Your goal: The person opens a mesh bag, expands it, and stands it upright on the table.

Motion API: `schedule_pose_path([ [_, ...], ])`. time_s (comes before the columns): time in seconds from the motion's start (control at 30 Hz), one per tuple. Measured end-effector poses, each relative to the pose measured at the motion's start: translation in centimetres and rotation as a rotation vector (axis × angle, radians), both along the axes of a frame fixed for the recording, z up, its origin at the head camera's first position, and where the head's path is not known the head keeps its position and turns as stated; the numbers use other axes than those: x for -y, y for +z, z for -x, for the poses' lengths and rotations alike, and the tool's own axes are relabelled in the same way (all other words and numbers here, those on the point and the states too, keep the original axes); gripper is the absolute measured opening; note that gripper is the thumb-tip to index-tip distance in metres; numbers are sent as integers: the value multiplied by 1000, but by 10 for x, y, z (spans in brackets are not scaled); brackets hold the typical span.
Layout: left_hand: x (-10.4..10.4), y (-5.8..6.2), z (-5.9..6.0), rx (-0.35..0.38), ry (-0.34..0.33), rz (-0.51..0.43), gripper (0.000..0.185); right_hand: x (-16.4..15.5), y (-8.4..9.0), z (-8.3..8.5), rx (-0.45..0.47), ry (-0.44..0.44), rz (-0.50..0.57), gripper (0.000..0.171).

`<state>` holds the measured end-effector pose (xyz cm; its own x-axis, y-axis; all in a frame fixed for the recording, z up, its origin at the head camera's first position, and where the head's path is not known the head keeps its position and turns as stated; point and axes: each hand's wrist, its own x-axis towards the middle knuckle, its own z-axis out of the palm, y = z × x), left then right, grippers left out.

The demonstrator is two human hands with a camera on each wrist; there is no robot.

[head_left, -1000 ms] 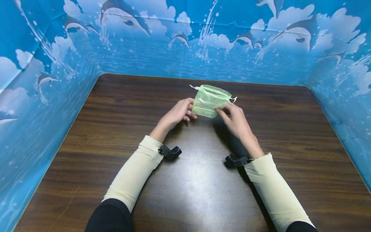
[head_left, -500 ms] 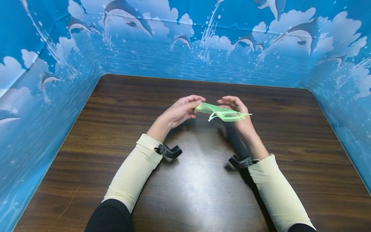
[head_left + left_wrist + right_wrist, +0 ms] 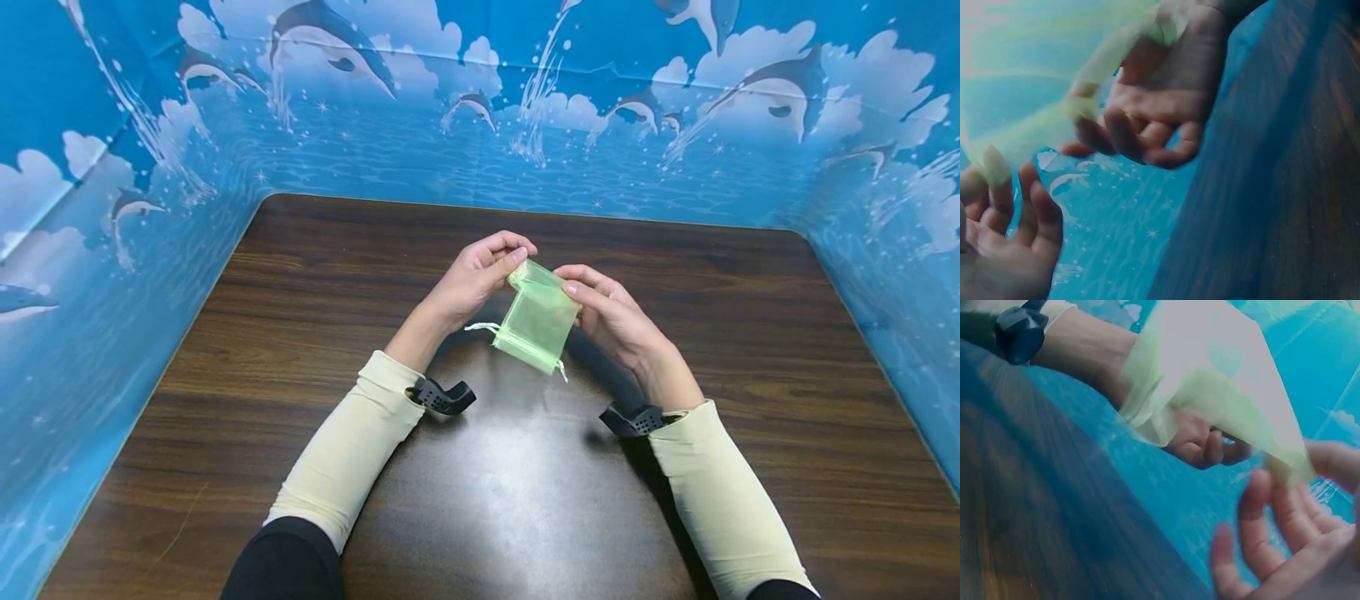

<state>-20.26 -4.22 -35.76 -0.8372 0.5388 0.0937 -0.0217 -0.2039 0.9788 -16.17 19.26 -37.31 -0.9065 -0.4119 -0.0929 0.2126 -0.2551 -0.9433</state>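
A small sheer green drawstring pouch hangs in the air above the dark wooden table, its gathered mouth and white cords pointing down toward me. My left hand pinches its upper left corner between thumb and fingers. My right hand pinches the upper right corner. In the left wrist view the pouch fills the upper left, blurred, with the right hand's fingers behind it. In the right wrist view the pouch drapes from my right fingertips across toward the left hand.
Blue walls printed with dolphins and clouds close the table in at the back and both sides. Black wrist-camera mounts sit on both cream sleeves.
The pouch was flipped over: first upright with its mouth away from me, then turned edge-on, now hanging with its mouth toward me. Both hands rose slightly and kept hold.
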Motion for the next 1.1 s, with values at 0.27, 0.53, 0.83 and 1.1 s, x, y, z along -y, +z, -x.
schedule_pose_path([
  [0.27,-6,1,-8,36,-21,-272,22,2,6,-8,-78,-22,357,21],
  [0.53,-16,4,-19,37,29,-456,32,6,10,-14,-165,51,474,24],
  [0.83,-19,12,-23,111,80,-517,32,9,8,-11,-184,129,381,17],
  [1.1,-22,14,-19,202,54,-553,39,15,9,-9,-220,210,495,26],
])
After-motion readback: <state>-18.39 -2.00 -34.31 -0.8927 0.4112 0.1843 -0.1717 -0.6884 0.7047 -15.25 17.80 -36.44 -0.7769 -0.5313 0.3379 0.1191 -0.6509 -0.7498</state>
